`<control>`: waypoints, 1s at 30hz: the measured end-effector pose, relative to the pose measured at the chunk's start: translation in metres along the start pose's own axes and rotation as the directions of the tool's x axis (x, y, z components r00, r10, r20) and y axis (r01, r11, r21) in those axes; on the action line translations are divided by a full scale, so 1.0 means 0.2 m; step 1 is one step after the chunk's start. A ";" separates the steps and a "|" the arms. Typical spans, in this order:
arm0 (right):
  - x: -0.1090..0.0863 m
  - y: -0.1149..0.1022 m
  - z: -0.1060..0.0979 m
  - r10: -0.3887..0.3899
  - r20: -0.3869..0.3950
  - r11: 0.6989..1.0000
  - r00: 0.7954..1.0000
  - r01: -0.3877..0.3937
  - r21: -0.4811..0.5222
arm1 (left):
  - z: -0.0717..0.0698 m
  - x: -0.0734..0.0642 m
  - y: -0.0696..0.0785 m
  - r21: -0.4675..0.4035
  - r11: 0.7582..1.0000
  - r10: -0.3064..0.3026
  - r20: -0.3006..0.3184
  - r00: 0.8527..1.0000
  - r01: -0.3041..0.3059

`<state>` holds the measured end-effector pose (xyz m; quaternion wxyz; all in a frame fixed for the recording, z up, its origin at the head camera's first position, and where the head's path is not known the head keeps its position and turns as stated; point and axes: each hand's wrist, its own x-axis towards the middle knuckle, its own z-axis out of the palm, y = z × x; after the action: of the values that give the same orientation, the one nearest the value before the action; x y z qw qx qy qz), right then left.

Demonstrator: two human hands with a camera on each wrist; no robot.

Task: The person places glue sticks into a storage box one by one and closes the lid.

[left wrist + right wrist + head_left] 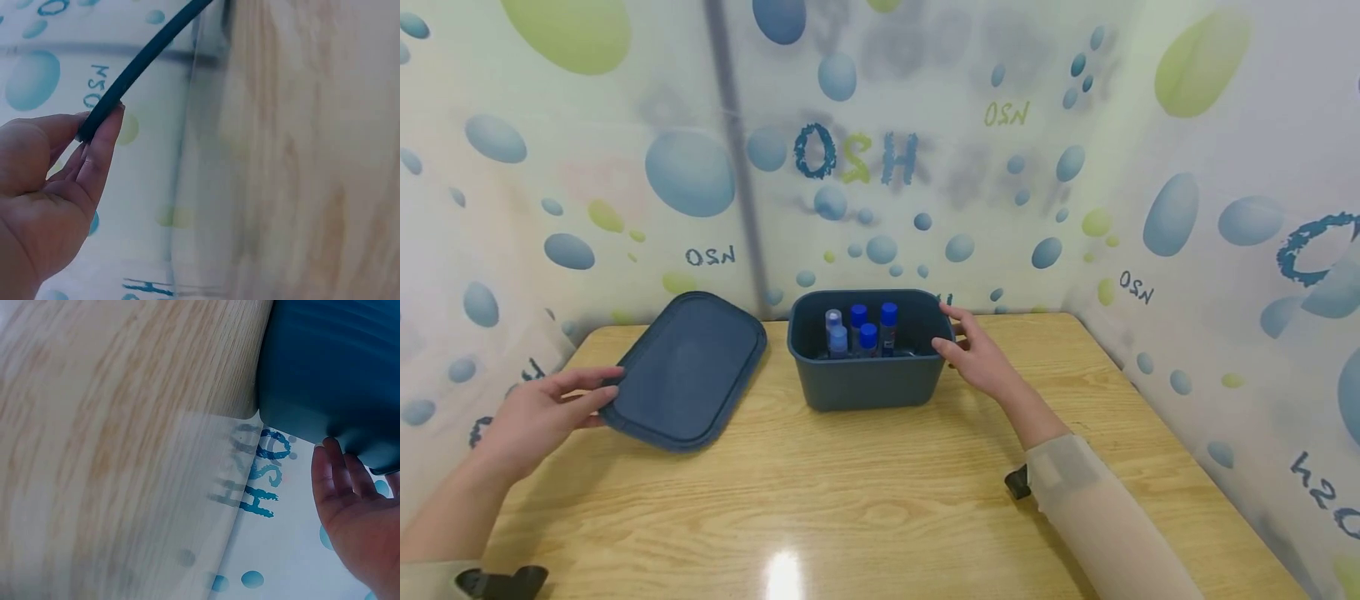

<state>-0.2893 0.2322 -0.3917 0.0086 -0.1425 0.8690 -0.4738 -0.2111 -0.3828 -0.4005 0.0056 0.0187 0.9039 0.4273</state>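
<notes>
A dark blue lid [688, 371] with rounded corners is raised on a tilt at the left of the table. My left hand [542, 417] pinches its near left edge between thumb and fingers; in the left wrist view the lid's rim [134, 69] appears as a thin dark strip. Farther right stands a matching storage box [872, 385], uncovered, with several small blue-capped bottles [888, 325] upright inside. My right hand [977, 354] holds the box's right end, thumb at the rim. In the right wrist view its fingers [340, 465] touch the outer wall.
The wood-grain table [850, 500] ends at a patterned curtain [865, 225] close behind the box. Another curtain side [1210, 333] runs along the right edge. Dark wrist straps [1018, 482] show at both sleeves.
</notes>
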 end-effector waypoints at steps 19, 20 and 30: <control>0.00 0.01 0.01 0.014 -0.015 1.000 1.000 -0.014 0.003 | 0.09 0.14 0.37 0.295 0.942 0.217 -0.161 0.963 -0.163; 0.00 0.01 0.01 0.012 -0.015 1.000 1.000 -0.012 0.005 | 0.09 0.15 0.39 0.303 0.936 0.234 -0.167 0.958 -0.176; 0.01 0.01 0.01 0.014 -0.019 1.000 1.000 -0.014 0.017 | 0.11 0.27 0.59 0.349 0.893 0.359 -0.175 0.917 -0.283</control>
<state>-0.2905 0.2308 -0.3951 0.0051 -0.1319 0.8659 -0.4824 -0.2605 -0.2892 -0.3238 -0.1756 0.1188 0.9390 0.2709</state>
